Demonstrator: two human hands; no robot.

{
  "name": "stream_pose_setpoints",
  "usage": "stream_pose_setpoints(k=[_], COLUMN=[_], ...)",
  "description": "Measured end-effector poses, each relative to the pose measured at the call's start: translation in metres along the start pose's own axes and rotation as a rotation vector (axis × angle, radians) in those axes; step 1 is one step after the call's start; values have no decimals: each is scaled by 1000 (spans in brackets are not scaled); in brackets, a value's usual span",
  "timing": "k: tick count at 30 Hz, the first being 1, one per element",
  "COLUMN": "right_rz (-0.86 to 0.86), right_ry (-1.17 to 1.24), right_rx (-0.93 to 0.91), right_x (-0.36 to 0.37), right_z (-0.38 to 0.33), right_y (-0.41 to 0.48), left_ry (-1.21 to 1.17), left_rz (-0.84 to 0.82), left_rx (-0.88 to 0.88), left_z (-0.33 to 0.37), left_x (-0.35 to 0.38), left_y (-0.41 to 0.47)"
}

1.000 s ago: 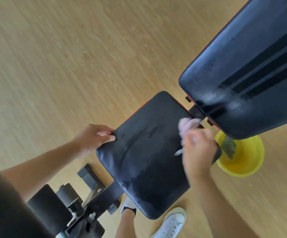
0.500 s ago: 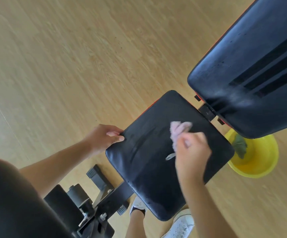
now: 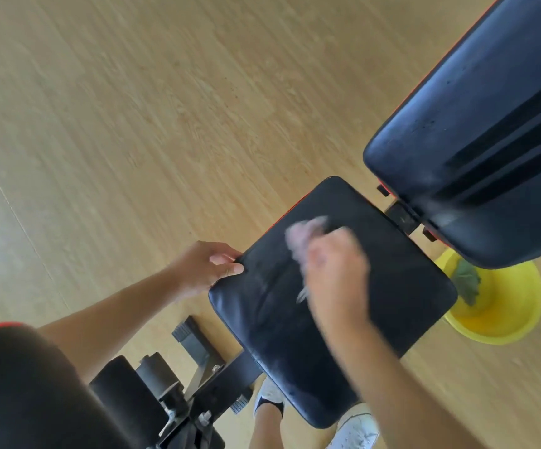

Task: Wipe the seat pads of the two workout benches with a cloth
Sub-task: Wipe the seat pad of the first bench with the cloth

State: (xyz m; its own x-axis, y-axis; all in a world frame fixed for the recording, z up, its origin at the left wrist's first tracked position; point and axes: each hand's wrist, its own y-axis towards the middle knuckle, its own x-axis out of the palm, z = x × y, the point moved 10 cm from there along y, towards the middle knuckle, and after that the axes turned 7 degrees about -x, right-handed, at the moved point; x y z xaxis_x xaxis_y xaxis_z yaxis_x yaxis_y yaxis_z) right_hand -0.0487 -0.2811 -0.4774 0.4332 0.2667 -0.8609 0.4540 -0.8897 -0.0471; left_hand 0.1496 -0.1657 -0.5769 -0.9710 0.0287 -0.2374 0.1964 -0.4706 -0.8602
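Note:
A black seat pad of a workout bench lies below me, with streaks across its surface. My right hand presses a crumpled pale pink cloth onto the pad's upper middle; both are blurred by motion. My left hand grips the pad's left corner, thumb on top. The bench's black backrest pad rises at the upper right. Only this one bench is in view.
A yellow basin with a green rag inside stands on the wooden floor, partly under the backrest. The bench's black frame and foam roller sit at the lower left. My white shoes stand under the seat.
My right hand has swept the cloth leftward across the seat pad, from its right edge near the hinge to its upper middle. My left hand keeps its hold on the corner.

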Motion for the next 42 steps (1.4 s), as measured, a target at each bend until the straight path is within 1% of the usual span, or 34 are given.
stream_pose_setpoints(k=[1,2,4,5,6,7,9,10,11,12,13,14,17,19,20,21,22,24,25,26,27,28,29,31,32,33,34,35,36,38,39,40,41,42], right_rz=[-129,-229,-262,-245,-224,-157,22,115,201,249,206,95,-281,-357,-345,-308,-226,90,196,204,139,44,-62,-207,-259,-249,-219,-154,-57,149,202,225,117,-109], right_ry=[-7,-1,-33,-34,-56,-118,-197,-168,-136,-106,-106,-126,-77,-44,-62,-128,-210,-183,-129,-111,-124,-88,-55,-94,-133,-143,-180,-269,-347,-346,-301,-227,-227,-215], right_rx=[-180,-293,-572,-646,-619,-537,-245,-71,65,120,76,-41,-522,-762,-784,-712,-578,-231,-68,13,-5,-83,-217,-572,-725,-853,-897,-824,-650,-178,0,72,-4,-152], right_x=[30,49,58,49,36,16,-25,-41,-48,-46,-31,-4,63,63,56,42,26,-21,-31,-22,0,23,47,74,75,67,52,27,-4,-69,-84,-84,-63,-23], right_z=[-42,-70,-92,-82,-62,-37,23,48,59,51,31,3,-85,-97,-87,-69,-45,4,17,11,-7,-34,-61,-107,-111,-102,-85,-57,-16,70,97,102,89,55], right_y=[-31,-62,-103,-98,-75,-42,23,41,45,39,27,8,-81,-94,-71,-35,7,67,74,67,53,32,4,-60,-83,-89,-78,-53,-22,21,19,7,-13,-41], left_ry=[15,27,61,81,88,83,75,80,86,91,95,99,115,94,76,59,47,37,31,24,28,42,52,31,10,-9,-29,-45,-57,-66,-67,-69,-66,-61], left_rz=[9,24,48,53,56,57,44,40,45,55,66,74,68,47,37,31,30,31,35,40,45,51,56,46,48,48,46,40,36,49,60,64,68,71], left_rx=[-2,-7,-19,-23,-23,-25,-25,-23,-23,-24,-23,-17,5,13,16,17,17,18,19,22,24,29,31,21,15,8,3,-2,-5,-14,-17,-21,-27,-27], left_z=[-1,-3,-5,-5,-4,-5,-5,-5,-4,-4,-4,-3,0,1,2,2,1,0,0,0,1,2,3,3,4,4,4,4,4,0,-1,-2,-2,-2], left_x=[-1,-3,-5,-5,-5,-6,-5,-4,-5,-5,-6,-6,-6,-6,-6,-5,-6,-5,-4,-4,-4,-5,-6,-5,-5,-5,-5,-3,-1,-1,-3,-2,-1,-2], left_y=[1,2,2,2,2,2,2,1,1,0,-1,-2,-2,-3,-3,-3,-3,-4,-5,-5,-6,-7,-7,-6,-6,-7,-7,-7,-6,-6,-7,-6,-5,-4])
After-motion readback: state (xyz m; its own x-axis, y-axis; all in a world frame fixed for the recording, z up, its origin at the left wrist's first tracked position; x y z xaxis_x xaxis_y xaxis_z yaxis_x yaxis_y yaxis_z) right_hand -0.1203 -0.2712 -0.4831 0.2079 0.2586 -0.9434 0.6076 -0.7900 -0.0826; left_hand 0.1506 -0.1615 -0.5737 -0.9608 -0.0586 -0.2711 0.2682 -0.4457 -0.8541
